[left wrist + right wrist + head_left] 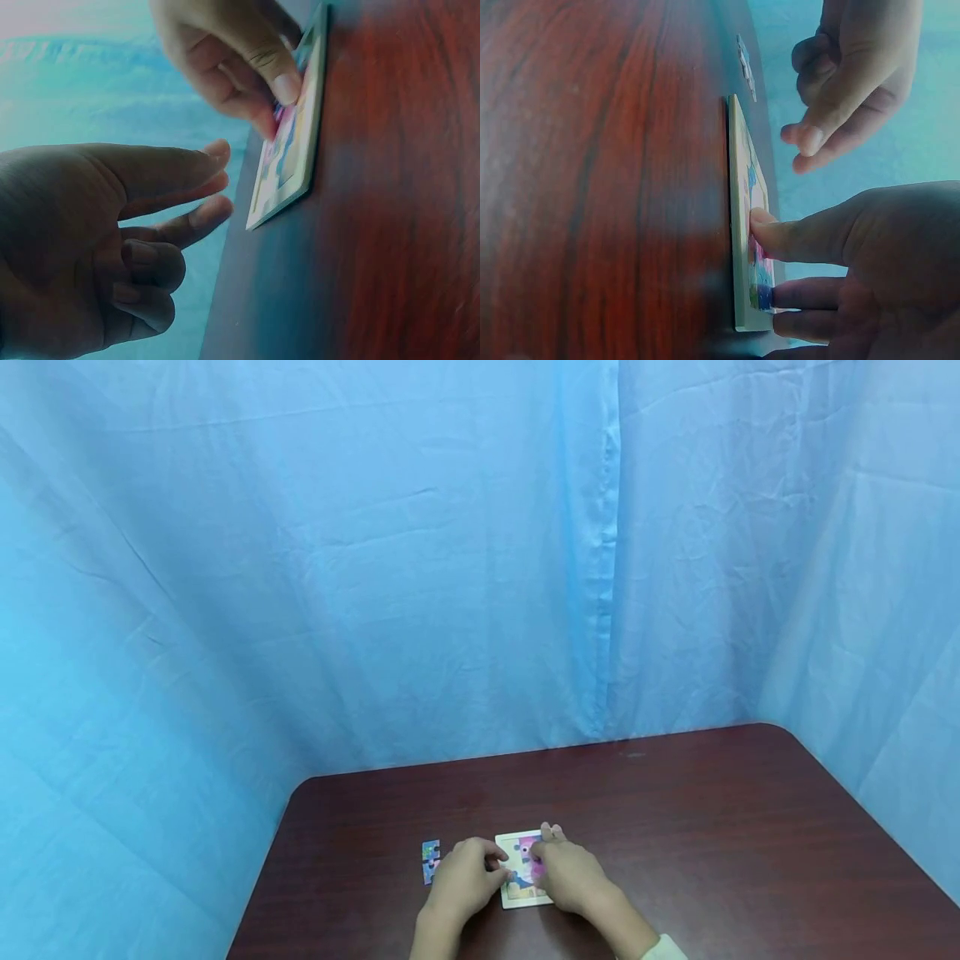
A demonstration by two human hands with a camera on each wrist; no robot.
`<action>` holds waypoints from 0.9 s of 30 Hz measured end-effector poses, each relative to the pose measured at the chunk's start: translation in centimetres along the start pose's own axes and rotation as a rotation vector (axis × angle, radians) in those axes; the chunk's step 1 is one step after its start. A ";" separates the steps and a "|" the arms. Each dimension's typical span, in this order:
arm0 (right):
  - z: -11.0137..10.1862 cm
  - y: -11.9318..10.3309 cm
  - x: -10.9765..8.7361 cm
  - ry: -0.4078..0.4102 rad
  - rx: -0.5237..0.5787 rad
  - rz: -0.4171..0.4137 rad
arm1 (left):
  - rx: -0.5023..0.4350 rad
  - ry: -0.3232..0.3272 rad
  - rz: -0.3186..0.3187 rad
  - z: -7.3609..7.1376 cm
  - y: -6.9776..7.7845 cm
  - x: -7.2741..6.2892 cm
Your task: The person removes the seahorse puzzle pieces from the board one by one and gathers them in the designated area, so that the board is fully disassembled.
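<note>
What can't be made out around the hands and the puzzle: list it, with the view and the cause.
- Head view: the right part of the puzzle tray, covered by the right hand.
- Head view: the pictures on the loose pieces, too small to read.
- Left wrist view: part of the tray's face, behind the right hand.
- Right wrist view: part of the right hand, cut off by the bottom edge.
</note>
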State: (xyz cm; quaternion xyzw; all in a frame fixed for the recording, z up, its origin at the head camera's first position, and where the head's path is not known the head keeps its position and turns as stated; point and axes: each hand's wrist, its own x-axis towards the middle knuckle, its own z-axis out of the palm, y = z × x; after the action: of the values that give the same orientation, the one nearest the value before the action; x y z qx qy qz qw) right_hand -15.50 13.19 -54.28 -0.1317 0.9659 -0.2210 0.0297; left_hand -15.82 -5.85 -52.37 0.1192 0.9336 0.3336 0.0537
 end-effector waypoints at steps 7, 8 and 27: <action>0.1 0.1 0.2 -0.017 -0.013 -0.003 | 0.089 0.022 0.014 1.1 0.3 -0.4; 0.0 0.1 0.2 -0.015 -0.015 -0.003 | 0.099 0.029 0.021 1.3 0.4 -0.4; -0.1 0.1 -0.1 -0.019 -0.013 0.004 | 0.198 0.094 0.051 2.4 0.8 -0.5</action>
State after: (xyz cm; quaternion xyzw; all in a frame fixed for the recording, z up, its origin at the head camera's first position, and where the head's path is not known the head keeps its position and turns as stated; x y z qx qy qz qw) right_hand -15.45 13.34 -54.19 -0.1318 0.9673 -0.2135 0.0383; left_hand -14.70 -3.92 -53.73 0.1318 0.9602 0.2462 -0.0105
